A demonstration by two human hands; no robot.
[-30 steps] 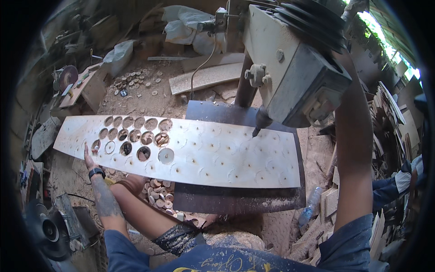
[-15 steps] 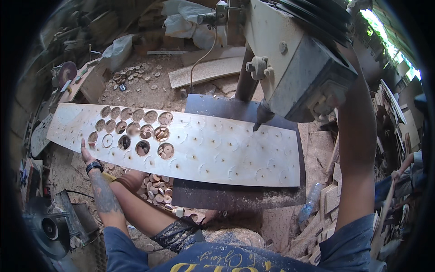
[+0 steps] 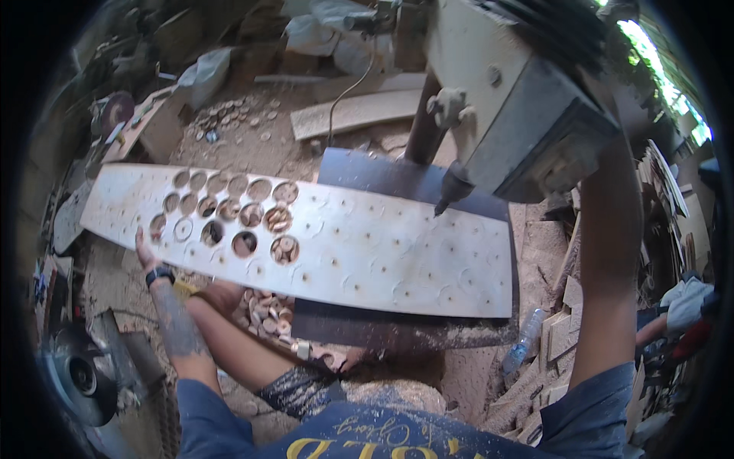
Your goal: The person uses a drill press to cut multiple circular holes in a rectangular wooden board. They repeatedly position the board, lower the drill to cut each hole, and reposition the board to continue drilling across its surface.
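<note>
A long pale wooden board (image 3: 359,264) lies across the dark metal drill press table (image 3: 359,170), its left part jutting well past the table. Rows of round holes are cut through its left half, and small dots with faint ring marks cover much of the rest. My left hand (image 3: 146,255) grips the near edge of the board toward its left end, the fingers partly hidden. Above the board's right part hangs the drill press head (image 3: 527,130), its pointed bit (image 3: 440,208) over the surface. My right arm (image 3: 608,275) reaches up along the right side; its hand is hidden behind the machine.
Cut wooden discs (image 3: 266,312) are heaped below the board, with more discs (image 3: 237,115) on the dusty ground beyond. A fan (image 3: 82,376) stands at the lower left. On the right are a plastic bottle (image 3: 524,340), wood offcuts (image 3: 562,325) and another person's arm (image 3: 651,330).
The whole view has shifted slightly. My left hand keeps its place on the board, and the bit stays over the right part. At the right edge the other person's arm has moved lower.
</note>
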